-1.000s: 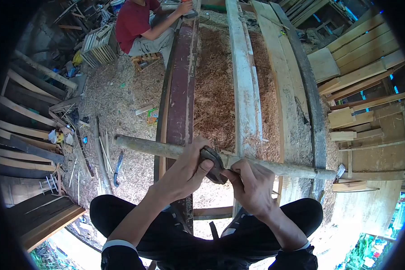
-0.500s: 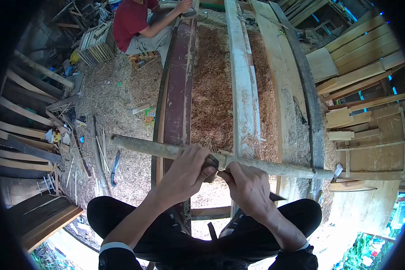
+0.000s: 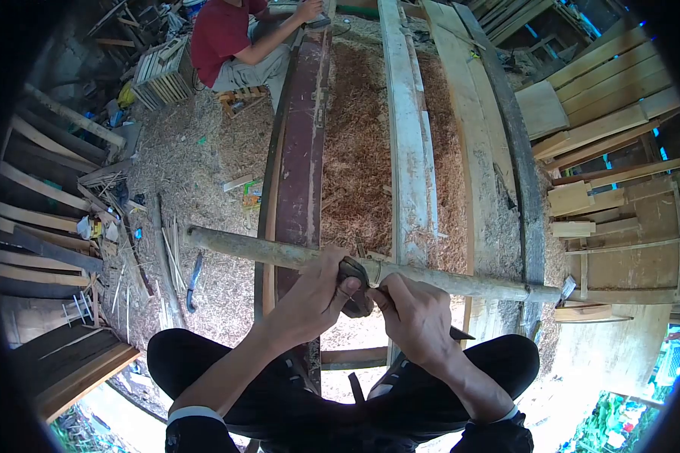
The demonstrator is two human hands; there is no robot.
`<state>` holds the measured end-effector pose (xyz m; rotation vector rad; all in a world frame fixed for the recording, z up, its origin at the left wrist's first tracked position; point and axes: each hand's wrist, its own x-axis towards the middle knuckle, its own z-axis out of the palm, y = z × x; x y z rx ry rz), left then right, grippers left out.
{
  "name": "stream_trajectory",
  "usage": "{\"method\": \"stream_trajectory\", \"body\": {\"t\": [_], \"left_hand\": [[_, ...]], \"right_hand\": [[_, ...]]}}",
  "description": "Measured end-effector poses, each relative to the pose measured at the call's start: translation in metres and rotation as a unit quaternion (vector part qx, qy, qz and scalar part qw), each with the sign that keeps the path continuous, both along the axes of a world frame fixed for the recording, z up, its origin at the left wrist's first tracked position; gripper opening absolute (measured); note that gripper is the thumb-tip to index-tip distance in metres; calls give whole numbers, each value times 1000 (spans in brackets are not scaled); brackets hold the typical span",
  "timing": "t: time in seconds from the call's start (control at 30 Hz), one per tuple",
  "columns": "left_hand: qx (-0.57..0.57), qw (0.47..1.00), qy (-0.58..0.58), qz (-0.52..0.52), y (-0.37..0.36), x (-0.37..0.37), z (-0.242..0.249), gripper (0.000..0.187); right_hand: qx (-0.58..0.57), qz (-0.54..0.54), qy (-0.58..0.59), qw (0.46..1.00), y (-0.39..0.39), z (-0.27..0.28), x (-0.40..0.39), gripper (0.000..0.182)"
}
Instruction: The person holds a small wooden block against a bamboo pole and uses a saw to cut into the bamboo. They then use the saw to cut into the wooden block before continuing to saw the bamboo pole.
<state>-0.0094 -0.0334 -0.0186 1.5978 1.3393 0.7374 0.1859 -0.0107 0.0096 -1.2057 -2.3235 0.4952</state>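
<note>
My left hand (image 3: pixel 310 298) is closed around a small dark brown carved piece (image 3: pixel 357 296), its thumb pressed on the near face. Close beside it, my right hand (image 3: pixel 419 313) is closed with thumb and forefinger pinched at the piece's right edge. A dark pointed end of what looks like a knife (image 3: pixel 461 334) sticks out past the right palm; the rest is hidden in the hand. Just beyond both hands, a long bamboo pole (image 3: pixel 468 283) lies crosswise over the boards.
A maroon board (image 3: pixel 298 174), a white board (image 3: pixel 409 166) and a wide plank (image 3: pixel 480 151) run away from me. A knife (image 3: pixel 194 283) lies on the shavings at left. A person in a red shirt (image 3: pixel 219 41) sits far left. Stacked lumber (image 3: pixel 612 75) stands right.
The dark brown piece has turned in my left hand, and more of its lower part shows. My left fingers have shifted slightly; the right hand has barely moved.
</note>
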Motion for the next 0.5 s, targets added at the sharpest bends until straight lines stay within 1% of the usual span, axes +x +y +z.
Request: {"method": "stream_trajectory", "body": {"t": [0.07,0.17,0.3,0.33,0.37,0.4,0.47,0.5], "left_hand": [[53,998,37,-24,0,0,-5,45],[79,995,43,-30,-1,-1,-5,43],[83,995,53,-19,-3,-1,-4,45],[15,999,-37,14,-4,1,-2,46],[-54,989,-128,47,-5,3,1,47],[-53,989,-129,47,-4,3,5,47],[101,992,-48,54,2,3,13,50],[103,992,-47,50,1,5,14,50]], "right_hand": [[-10,15,-28,999,1,0,2,23],[-17,31,-28,999,2,0,3,23],[-27,40,-22,999,2,-3,3,22],[-23,6,12,1000,-2,-2,-1,22],[-20,-29,45,998,-5,-1,-3,22],[-19,-28,44,998,-3,-2,-4,22],[55,-31,105,992,1,-4,-4,22],[57,-34,107,992,1,-3,-5,22]]}}
